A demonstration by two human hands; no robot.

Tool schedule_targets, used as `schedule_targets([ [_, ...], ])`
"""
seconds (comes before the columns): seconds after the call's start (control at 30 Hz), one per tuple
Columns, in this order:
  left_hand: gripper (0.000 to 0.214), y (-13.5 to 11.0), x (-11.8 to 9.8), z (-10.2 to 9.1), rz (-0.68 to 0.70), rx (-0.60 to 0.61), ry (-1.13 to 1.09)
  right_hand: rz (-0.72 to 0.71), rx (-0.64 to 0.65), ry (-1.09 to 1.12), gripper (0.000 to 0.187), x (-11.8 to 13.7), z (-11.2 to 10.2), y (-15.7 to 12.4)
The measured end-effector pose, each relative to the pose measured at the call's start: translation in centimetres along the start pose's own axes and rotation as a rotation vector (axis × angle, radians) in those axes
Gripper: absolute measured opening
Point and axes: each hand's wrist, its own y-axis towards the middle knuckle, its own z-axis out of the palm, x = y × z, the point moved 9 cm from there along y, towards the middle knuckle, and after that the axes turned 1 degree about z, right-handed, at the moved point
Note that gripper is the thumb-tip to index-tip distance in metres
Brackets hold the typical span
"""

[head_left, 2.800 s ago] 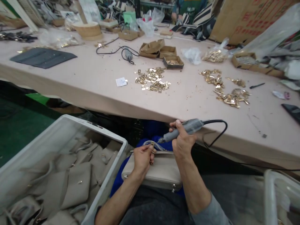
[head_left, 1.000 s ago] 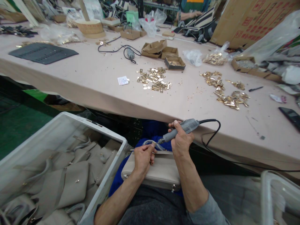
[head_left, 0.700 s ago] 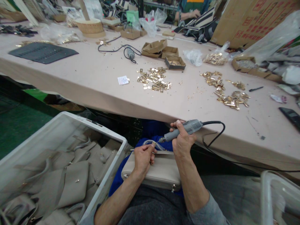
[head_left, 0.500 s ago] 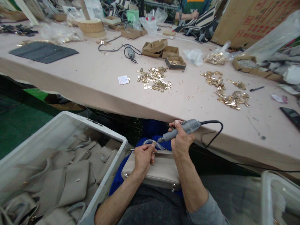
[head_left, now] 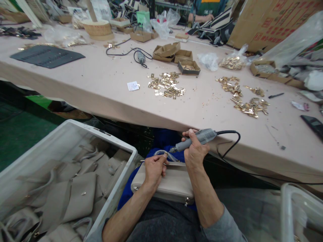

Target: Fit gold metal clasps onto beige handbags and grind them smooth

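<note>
A beige handbag (head_left: 171, 183) lies across my lap below the table edge. My left hand (head_left: 153, 169) rests on its top with the fingers pinched shut on a small metal fitting by the bag's handle (head_left: 161, 154). My right hand (head_left: 194, 153) is wrapped around a grey corded electric screwdriver (head_left: 195, 139). The tool's tip points left and touches the fitting at my left fingertips. Its black cable (head_left: 230, 143) loops off to the right under the table edge.
A grey bin (head_left: 98, 137) at my left holds several beige bags. The pink table (head_left: 101, 90) carries piles of gold fittings (head_left: 166, 85), small cardboard boxes (head_left: 188, 67), a second corded tool (head_left: 140, 57) and a dark mat (head_left: 46, 57). Another bin rim (head_left: 287, 208) sits at right. A person works across the table.
Hands, bag and tool stay in the same pose; the tool and its cable wobble slightly. The view has shifted a little.
</note>
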Motion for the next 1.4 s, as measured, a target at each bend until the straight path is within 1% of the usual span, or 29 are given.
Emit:
schedule_targets([
  [0.23,0.040,0.0,-0.3,0.0,0.009,-0.010,0.011,-0.030,0.013,-0.002,0.026,0.4,0.1,-0.1],
  [0.37,0.040,-0.1,-0.2,-0.1,0.014,-0.042,0.034,-0.026,0.008,0.026,0.026,0.7,0.1,-0.3],
  [0.53,0.038,0.0,-0.1,-0.3,0.036,-0.079,0.036,-0.058,0.019,0.012,0.025,1.1,0.1,-0.7],
  [0.7,0.039,0.0,0.1,-0.1,0.044,-0.070,0.027,-0.074,0.037,-0.003,0.026,1.4,0.0,-1.0],
  [0.8,0.037,-0.1,0.0,-0.1,0.041,-0.069,0.026,-0.074,0.027,-0.004,0.027,1.5,-0.1,-1.0],
  [1.0,0.037,-0.1,0.1,-0.2,0.037,-0.077,0.054,-0.076,0.044,0.011,0.028,1.3,0.1,-1.3],
  [1.2,0.035,-0.1,0.2,-0.4,0.036,-0.081,0.063,-0.089,0.064,-0.029,0.028,1.1,0.5,-1.6],
  [1.4,0.034,0.1,0.5,-0.5,0.046,-0.079,0.071,-0.090,0.067,-0.038,0.028,0.7,0.4,-1.5],
])
